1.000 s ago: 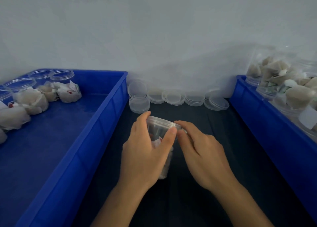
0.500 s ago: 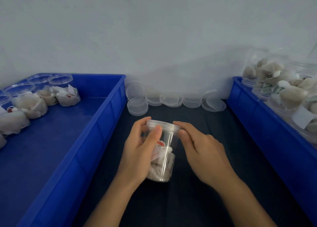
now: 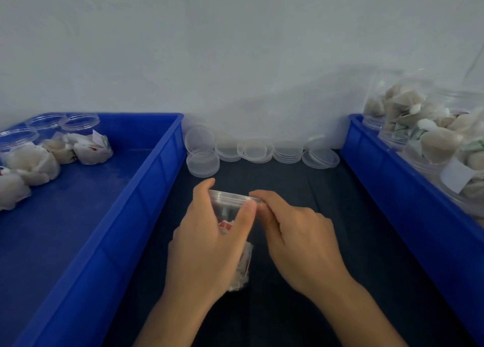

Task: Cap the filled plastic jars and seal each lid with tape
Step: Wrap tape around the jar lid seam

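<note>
Head view shows a dark desk (image 3: 301,189) flanked by two blue trays: the left tray (image 3: 125,215) holds filled jars along its far-left side, the right tray (image 3: 392,189) holds more filled jars. Between the trays, a clear plastic jar (image 3: 242,268) stands on the desk. Left hand (image 3: 207,247) grips its body, fingers curled round it; right hand (image 3: 301,236) pinches the lid (image 3: 230,196) at the rim. Spare lids (image 3: 255,151) lie stacked along the wall.
</note>
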Action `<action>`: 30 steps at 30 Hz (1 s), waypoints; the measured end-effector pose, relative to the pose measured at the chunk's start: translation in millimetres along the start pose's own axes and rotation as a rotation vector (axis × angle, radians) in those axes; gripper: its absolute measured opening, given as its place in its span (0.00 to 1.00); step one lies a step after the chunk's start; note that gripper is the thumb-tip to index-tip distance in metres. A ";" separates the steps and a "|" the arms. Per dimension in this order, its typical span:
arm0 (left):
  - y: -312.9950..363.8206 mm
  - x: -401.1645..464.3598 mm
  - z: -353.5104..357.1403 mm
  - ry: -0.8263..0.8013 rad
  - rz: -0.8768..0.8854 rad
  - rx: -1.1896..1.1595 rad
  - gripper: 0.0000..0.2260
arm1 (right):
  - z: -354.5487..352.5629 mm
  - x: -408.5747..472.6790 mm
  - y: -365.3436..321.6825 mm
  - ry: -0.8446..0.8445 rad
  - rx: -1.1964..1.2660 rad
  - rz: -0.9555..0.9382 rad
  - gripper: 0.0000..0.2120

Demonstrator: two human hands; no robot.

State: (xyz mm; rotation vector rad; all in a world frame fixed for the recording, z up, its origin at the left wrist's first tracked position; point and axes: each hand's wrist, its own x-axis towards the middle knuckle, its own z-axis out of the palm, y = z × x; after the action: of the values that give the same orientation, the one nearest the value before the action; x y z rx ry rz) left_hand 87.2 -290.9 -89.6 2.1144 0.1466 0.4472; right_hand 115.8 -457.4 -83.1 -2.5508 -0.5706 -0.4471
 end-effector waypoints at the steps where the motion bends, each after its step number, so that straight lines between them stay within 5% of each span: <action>1: -0.7 0.5 1.5 -0.007 0.003 0.010 0.38 | -0.4 -0.2 0.4 -0.004 0.005 -0.007 0.21; 10: -12.5 9.0 -4.0 -0.099 -0.089 -0.387 0.30 | -6.7 0.2 12.4 -0.012 0.026 -0.039 0.18; 22: -14.1 11.4 -5.7 -0.206 -0.149 -0.567 0.15 | -7.1 2.2 17.6 -0.045 0.062 -0.048 0.17; 30: -13.1 9.0 -5.6 -0.195 -0.071 -0.490 0.26 | -8.1 -0.4 10.3 0.017 0.087 -0.042 0.18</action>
State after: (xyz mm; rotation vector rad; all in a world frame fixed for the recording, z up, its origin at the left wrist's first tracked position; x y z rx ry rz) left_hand 94.4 -276.8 -95.4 1.6520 -0.0031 0.2049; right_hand 118.6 -469.9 -80.5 -2.4543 -0.6249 -0.4479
